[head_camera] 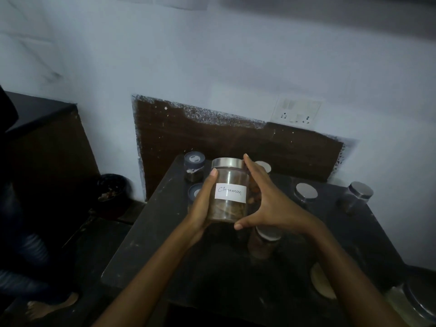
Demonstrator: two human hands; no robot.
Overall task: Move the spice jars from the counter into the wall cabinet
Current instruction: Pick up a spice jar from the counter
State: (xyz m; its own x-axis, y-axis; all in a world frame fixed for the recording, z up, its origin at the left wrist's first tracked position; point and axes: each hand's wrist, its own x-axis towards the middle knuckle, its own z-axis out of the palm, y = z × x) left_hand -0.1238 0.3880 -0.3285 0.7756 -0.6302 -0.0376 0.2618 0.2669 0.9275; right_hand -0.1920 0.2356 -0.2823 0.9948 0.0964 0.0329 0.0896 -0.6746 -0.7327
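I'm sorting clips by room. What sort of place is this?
Likely a home kitchen, dimly lit: a dark stone counter with several lidded jars standing on it, a jar labelled Cinnamon held by the left hand and right hand, and a switch-and-socket plate on the wall.

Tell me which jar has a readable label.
The steel-lidded jar between the left hand and right hand: its white label reads Cinnamon. Jars on the counter show none.
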